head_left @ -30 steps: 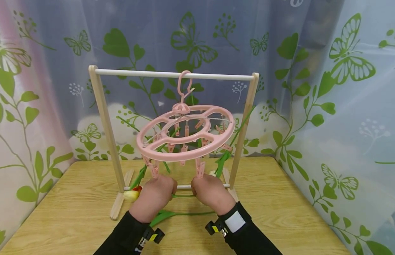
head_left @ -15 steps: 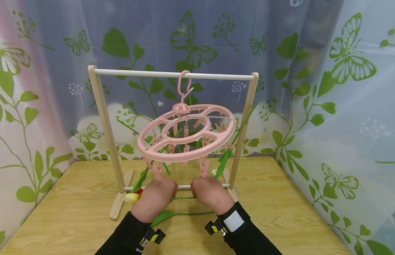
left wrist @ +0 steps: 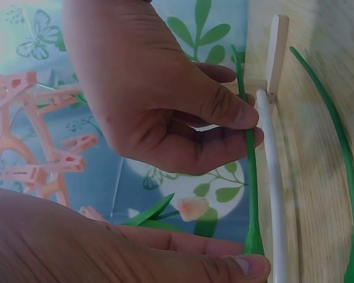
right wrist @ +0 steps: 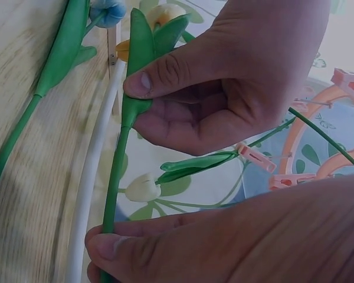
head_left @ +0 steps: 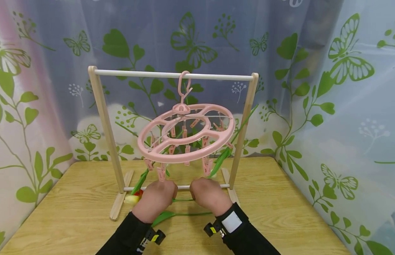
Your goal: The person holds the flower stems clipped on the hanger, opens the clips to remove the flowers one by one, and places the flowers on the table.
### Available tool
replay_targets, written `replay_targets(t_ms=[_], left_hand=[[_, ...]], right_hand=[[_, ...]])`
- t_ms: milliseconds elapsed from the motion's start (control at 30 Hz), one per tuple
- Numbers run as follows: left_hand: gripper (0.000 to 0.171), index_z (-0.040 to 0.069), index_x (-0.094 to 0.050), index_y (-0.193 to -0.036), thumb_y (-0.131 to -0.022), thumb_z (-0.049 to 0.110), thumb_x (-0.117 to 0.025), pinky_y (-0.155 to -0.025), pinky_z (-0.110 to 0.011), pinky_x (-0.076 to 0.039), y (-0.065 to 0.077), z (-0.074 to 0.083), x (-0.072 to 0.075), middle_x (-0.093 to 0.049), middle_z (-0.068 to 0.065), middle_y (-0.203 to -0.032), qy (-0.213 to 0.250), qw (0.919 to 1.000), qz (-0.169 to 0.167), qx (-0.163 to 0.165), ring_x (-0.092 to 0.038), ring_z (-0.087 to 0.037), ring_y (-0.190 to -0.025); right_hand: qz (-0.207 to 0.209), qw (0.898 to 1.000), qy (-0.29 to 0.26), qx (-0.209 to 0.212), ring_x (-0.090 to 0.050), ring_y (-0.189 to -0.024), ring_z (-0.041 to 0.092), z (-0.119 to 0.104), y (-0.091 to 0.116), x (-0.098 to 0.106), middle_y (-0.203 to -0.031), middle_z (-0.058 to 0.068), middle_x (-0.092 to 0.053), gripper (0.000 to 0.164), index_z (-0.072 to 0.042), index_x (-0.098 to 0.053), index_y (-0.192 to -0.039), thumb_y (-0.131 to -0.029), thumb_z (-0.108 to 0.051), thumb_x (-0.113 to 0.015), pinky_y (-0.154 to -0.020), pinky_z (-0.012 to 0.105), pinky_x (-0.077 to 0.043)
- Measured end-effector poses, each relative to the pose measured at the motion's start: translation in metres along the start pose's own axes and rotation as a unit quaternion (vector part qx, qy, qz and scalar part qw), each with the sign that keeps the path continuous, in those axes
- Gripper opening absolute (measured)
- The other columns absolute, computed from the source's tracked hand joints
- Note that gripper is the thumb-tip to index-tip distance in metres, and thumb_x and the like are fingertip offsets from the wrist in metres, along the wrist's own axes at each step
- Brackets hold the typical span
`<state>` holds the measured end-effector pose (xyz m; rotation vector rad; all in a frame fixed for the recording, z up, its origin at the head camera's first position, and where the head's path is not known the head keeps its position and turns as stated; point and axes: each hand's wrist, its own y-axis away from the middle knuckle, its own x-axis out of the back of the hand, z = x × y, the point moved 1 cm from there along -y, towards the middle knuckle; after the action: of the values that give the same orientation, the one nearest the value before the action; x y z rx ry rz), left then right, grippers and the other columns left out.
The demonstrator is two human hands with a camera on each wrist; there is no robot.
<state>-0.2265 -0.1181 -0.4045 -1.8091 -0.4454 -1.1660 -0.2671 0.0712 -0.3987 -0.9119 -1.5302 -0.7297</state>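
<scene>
In the head view my left hand [head_left: 157,196] and right hand [head_left: 211,194] sit side by side below a pink clip hanger [head_left: 186,157]. Both pinch one green artificial flower stem [head_left: 183,200]. By the right wrist view, my left hand [right wrist: 224,82] holds it at its leaves [right wrist: 141,47], with thumb and fingers on either side. Farther along, my right hand [left wrist: 159,94] pinches the thin stem [left wrist: 252,177] in the left wrist view. A yellow and red bloom [head_left: 132,199] shows beside my left hand; whether it belongs to this stem I cannot tell.
The hanger hooks over the white top bar [head_left: 137,73] of a wooden stand. Clips dangle from it; a white tulip [right wrist: 143,187] hangs there upside down. Another flower, with a green stem [head_left: 194,214] and blue bloom [right wrist: 109,13], lies on the wooden table [head_left: 264,212]. Patterned curtains surround it.
The hanger has turned slightly, its front clips shifting right and the hanging flowers with it. Both hands have sunk slightly and keep their hold on the stem.
</scene>
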Motion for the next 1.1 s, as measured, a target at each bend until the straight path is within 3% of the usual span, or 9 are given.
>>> replay_targets(t_ms=[100,267,333,467,567,667,867,1100], left_hand=[[0.051,0.020,-0.044,-0.064,-0.094,-0.005,-0.077,-0.062,-0.022,-0.011,-0.001,0.000,0.001,-0.017,0.009,-0.065,0.023,0.9996,-0.010,0.009,-0.009,-0.005,-0.061],[0.064,0.021,-0.027,-0.064,-0.091,-0.006,-0.078,-0.064,-0.023,-0.007,0.001,-0.001,-0.003,-0.008,0.008,-0.070,-0.019,0.9985,0.048,-0.019,-0.003,-0.007,-0.065],[0.065,0.022,-0.024,-0.065,-0.091,-0.005,-0.077,-0.064,-0.023,-0.006,0.001,-0.001,-0.005,-0.006,0.007,-0.070,-0.021,0.9986,0.046,-0.019,-0.001,-0.007,-0.066],[0.063,0.022,-0.024,-0.064,-0.098,-0.008,-0.068,-0.064,-0.025,-0.009,-0.001,-0.001,-0.004,-0.008,0.008,-0.068,0.039,0.9987,-0.030,0.016,-0.003,-0.007,-0.066],[0.063,0.023,-0.023,-0.063,-0.101,-0.008,-0.064,-0.065,-0.028,-0.010,-0.003,-0.001,-0.007,-0.009,0.007,-0.067,0.081,0.9905,-0.095,0.056,-0.004,-0.009,-0.067],[0.063,0.024,-0.023,-0.064,-0.100,-0.010,-0.062,-0.066,-0.030,-0.011,-0.005,-0.001,-0.011,-0.010,0.006,-0.068,0.119,0.9809,-0.131,0.082,-0.006,-0.010,-0.068],[0.061,0.024,-0.019,-0.069,-0.097,-0.014,-0.058,-0.069,-0.032,-0.013,-0.004,-0.002,-0.018,-0.009,0.006,-0.071,0.176,0.9698,-0.144,0.089,-0.006,-0.012,-0.072],[0.057,0.023,-0.031,-0.064,-0.093,-0.013,-0.065,-0.065,-0.026,-0.018,-0.002,-0.003,-0.024,-0.018,0.007,-0.067,0.154,0.9780,-0.124,0.065,-0.015,-0.010,-0.066]], right_hand=[[-0.004,1.000,0.002,0.000,-0.033,-0.052,0.009,-0.001,0.000,-0.001,-0.060,-0.007,-0.037,0.047,-0.018,-0.051,-0.062,-0.102,-0.001,-0.068,-0.049,0.025,-0.027],[-0.022,1.000,0.011,-0.008,-0.030,-0.053,0.010,-0.004,0.000,-0.003,-0.060,-0.007,-0.032,0.051,-0.019,-0.043,-0.061,-0.103,0.000,-0.065,-0.049,0.025,-0.026],[-0.026,0.999,0.019,-0.007,-0.030,-0.053,0.010,-0.005,0.000,-0.004,-0.059,-0.007,-0.031,0.052,-0.019,-0.042,-0.061,-0.104,0.000,-0.064,-0.049,0.025,-0.025],[-0.023,0.999,0.039,0.002,-0.028,-0.054,0.010,-0.005,-0.001,-0.006,-0.059,-0.007,-0.030,0.053,-0.019,-0.040,-0.061,-0.105,-0.001,-0.064,-0.049,0.024,-0.025],[-0.016,0.999,0.048,0.010,-0.029,-0.054,0.009,-0.004,-0.002,-0.009,-0.060,-0.007,-0.031,0.052,-0.018,-0.041,-0.061,-0.104,-0.002,-0.065,-0.049,0.024,-0.025],[-0.010,0.999,0.050,0.019,-0.029,-0.054,0.009,-0.004,-0.001,-0.012,-0.060,-0.007,-0.033,0.051,-0.018,-0.042,-0.061,-0.103,-0.002,-0.065,-0.050,0.023,-0.025],[-0.005,0.997,0.067,0.031,-0.032,-0.055,0.008,-0.003,0.000,-0.016,-0.060,-0.008,-0.036,0.049,-0.017,-0.044,-0.062,-0.102,0.000,-0.066,-0.049,0.024,-0.031],[-0.025,0.998,0.063,0.020,-0.033,-0.056,0.009,0.002,-0.006,-0.025,-0.060,-0.008,-0.038,0.046,-0.018,-0.048,-0.063,-0.103,-0.003,-0.066,-0.052,0.025,-0.031]])
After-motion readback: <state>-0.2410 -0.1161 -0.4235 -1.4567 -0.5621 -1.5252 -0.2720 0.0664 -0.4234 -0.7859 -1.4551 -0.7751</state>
